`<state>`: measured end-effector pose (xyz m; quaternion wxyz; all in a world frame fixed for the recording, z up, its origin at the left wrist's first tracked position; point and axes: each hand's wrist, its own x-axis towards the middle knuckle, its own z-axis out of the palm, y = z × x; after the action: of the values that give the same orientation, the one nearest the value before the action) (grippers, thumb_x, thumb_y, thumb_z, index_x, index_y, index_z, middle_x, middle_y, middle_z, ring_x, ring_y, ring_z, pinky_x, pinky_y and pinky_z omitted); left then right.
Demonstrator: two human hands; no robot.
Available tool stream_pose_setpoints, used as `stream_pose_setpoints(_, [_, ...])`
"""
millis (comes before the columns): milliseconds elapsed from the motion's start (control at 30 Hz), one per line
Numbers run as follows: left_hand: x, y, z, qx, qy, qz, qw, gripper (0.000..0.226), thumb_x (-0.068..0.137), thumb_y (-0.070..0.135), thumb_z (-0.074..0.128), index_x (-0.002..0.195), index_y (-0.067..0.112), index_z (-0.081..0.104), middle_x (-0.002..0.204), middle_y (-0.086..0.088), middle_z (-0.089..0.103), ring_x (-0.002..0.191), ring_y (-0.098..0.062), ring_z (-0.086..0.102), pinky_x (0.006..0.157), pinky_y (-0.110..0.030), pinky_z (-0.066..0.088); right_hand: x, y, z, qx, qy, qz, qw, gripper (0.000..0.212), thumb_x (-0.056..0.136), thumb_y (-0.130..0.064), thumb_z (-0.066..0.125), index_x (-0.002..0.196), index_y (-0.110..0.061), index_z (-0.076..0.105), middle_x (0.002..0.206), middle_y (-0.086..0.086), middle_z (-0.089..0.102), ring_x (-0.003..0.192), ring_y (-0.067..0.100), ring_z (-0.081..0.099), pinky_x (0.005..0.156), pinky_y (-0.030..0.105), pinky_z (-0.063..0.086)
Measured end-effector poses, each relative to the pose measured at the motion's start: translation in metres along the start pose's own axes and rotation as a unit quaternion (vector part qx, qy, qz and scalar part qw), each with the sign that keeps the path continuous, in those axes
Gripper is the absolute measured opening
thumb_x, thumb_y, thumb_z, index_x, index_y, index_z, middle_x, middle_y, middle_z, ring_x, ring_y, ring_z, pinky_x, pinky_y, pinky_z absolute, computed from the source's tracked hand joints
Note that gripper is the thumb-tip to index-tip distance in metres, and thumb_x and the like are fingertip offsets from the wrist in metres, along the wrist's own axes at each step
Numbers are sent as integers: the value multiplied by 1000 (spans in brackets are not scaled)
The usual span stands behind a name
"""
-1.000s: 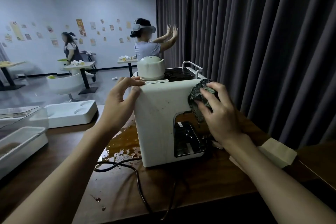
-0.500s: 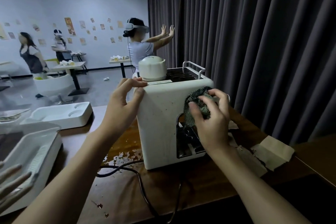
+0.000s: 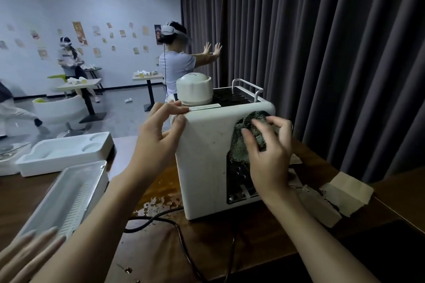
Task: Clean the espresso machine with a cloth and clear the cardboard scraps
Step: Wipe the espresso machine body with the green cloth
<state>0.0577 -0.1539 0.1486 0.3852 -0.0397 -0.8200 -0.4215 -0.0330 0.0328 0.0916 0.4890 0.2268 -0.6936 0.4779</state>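
The left hand [image 3: 158,138] curls over the top corner of the espresso machine [image 3: 207,158], likely bracing it against sliding, while the right hand [image 3: 269,156] bunches the dark cloth [image 3: 242,133] in bent fingers against the machine's front, just above the brewing recess. Cardboard scraps [image 3: 347,190] lie uncleared on the brown surface [image 3: 156,253] right of the machine. A wet brown spill [image 3: 161,200] spreads at its left, and a dark curtain [image 3: 333,53] hangs behind it, the room opening leftward to people at small tables.
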Motion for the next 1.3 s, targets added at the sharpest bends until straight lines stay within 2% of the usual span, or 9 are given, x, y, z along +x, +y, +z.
stream_pose_setpoints(133, [0,0,0,3,0,0,1000,17,102,22,53,112,20,67,127,-1,58,128,-3,49,82,7,36,-11,-3,1,-3,-43,-15,999,42,84,-29,72,114,0,68,123,20,51,121,19,46,107,11,27])
stream_pose_setpoints(267, [0,1,0,1,1,-1,1000,18,103,21,52,113,18,67,128,-1,58,122,15,45,81,8,34,1,2,-2,-7,-20,-39,999,30,80,-7,77,107,2,70,118,20,55,116,22,50,104,21,40])
stream_pose_setpoints(433, [0,0,0,-4,-4,-2,1000,19,103,21,52,113,17,67,129,2,57,118,24,43,81,9,34,7,-5,4,0,28,11,1000,28,83,-11,75,107,1,71,116,17,57,114,15,49,103,12,36])
stream_pose_setpoints(567, [-1,-1,0,-7,-7,-6,1000,17,103,21,52,113,20,66,129,3,56,118,25,42,80,9,34,-18,-14,12,17,-25,-27,999,27,77,-5,79,102,3,72,109,19,58,109,17,52,101,12,36])
stream_pose_setpoints(667, [0,-1,0,-5,-13,-9,1000,16,103,22,52,111,26,65,129,5,55,118,24,42,80,9,34,-9,-11,9,27,-30,-21,999,27,76,0,78,102,1,72,108,17,57,109,9,47,100,11,36])
stream_pose_setpoints(833, [0,-1,-2,-9,-18,-19,1000,16,103,23,52,109,32,65,129,9,55,119,22,43,80,8,35,4,-21,14,34,46,40,998,23,78,-5,78,100,1,73,107,16,57,104,5,48,95,12,39])
stream_pose_setpoints(1000, [0,0,-3,-29,-21,-19,999,18,103,21,52,109,31,65,128,9,55,123,18,43,80,7,36,-1,-29,17,41,-10,-1,999,23,78,-5,77,100,0,73,106,14,57,103,9,51,95,7,37])
stream_pose_setpoints(1167, [1,-1,-4,-31,-31,-18,999,17,103,22,51,110,29,66,131,6,55,128,10,43,80,8,36,6,-39,23,58,75,81,992,21,79,-8,77,99,-1,73,104,14,56,100,3,48,92,14,41])
stream_pose_setpoints(1300, [1,-4,-6,-36,-43,-14,998,18,103,21,51,111,27,66,130,6,55,132,6,44,82,6,38,-3,-50,31,48,12,19,999,21,80,-9,76,100,-1,73,106,13,57,101,14,55,92,19,44])
